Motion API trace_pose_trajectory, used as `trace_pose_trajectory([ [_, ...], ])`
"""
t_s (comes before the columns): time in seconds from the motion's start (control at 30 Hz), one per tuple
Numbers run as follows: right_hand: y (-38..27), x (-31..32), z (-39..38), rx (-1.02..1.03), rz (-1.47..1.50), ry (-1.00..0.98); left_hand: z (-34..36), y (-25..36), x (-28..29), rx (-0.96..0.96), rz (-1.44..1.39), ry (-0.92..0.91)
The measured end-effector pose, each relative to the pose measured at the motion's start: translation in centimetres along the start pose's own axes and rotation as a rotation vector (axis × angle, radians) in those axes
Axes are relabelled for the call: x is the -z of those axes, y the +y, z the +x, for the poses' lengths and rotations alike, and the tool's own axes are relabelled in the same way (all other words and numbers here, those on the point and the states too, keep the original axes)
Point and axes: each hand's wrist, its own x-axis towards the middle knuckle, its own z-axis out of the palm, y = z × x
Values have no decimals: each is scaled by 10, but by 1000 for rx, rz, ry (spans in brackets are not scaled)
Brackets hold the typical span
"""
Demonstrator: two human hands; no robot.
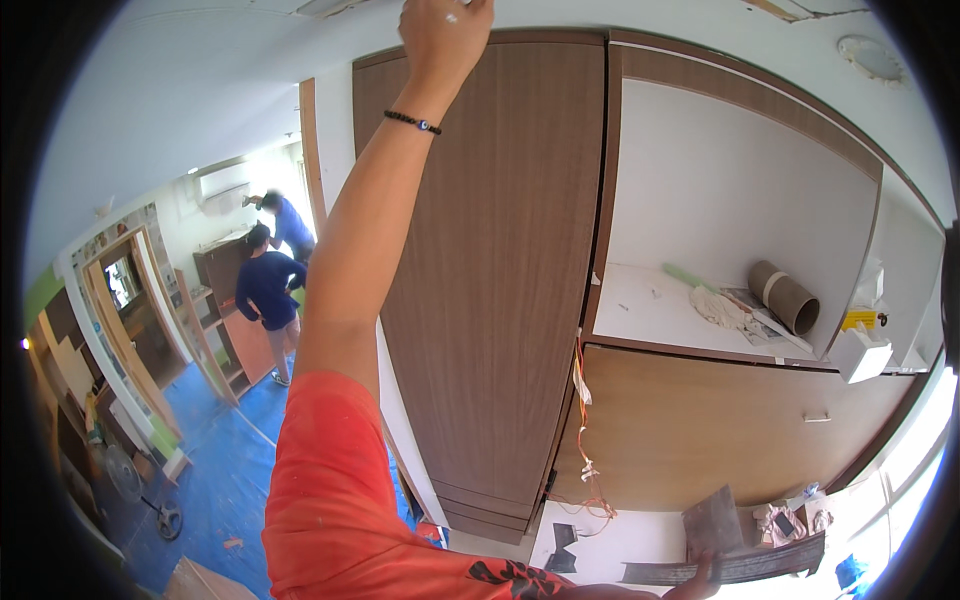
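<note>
My left hand (446, 32) is raised to the ceiling at the upper edge, its fingers bent in. The frame cuts off the fingertips, so what they hold, if anything, is hidden. White smears mark the back of this hand, and a dark beaded bracelet (412, 122) circles the wrist. At the lower edge, my right hand (703, 578) is partly visible in shadow, its fingers against a long dark grey flat strip (765, 562) that it appears to grip. Just behind the strip stands a grey rectangular plate (712, 522).
A tall brown cabinet panel (490, 270) rises before me. The open white compartment (720, 180) at right holds a brown tube roll (785, 295). Orange wires (585, 400) dangle below. At left, two people (270, 270) stand over blue floor sheeting (215, 430), near a fan (125, 472).
</note>
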Motion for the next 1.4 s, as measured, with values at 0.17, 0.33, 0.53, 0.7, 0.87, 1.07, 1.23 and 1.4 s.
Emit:
trace_pose_trajectory([
  [0.17,-13,0,4,29,-3,-23,7,-21,16,-64,201,-97],
  [0.33,27,-7,-11,38,13,-3,-13,-90,126,352,308,-2],
  [0.53,16,-13,12,104,9,-37,-29,-91,124,-145,771,-82],
  [0.7,-9,-20,18,122,31,-27,8,-28,57,-244,438,24],
  [0.87,-27,-22,10,32,31,-11,16,-28,41,-271,703,10],
  [1.07,-50,-5,2,-411,103,39,19,-26,37,-244,624,-13],
  [1.23,-14,8,-2,-245,62,1,28,-3,40,58,196,-365],
  [1.4,-33,-2,-1,-317,159,107,23,39,43,-15,216,-485],
])
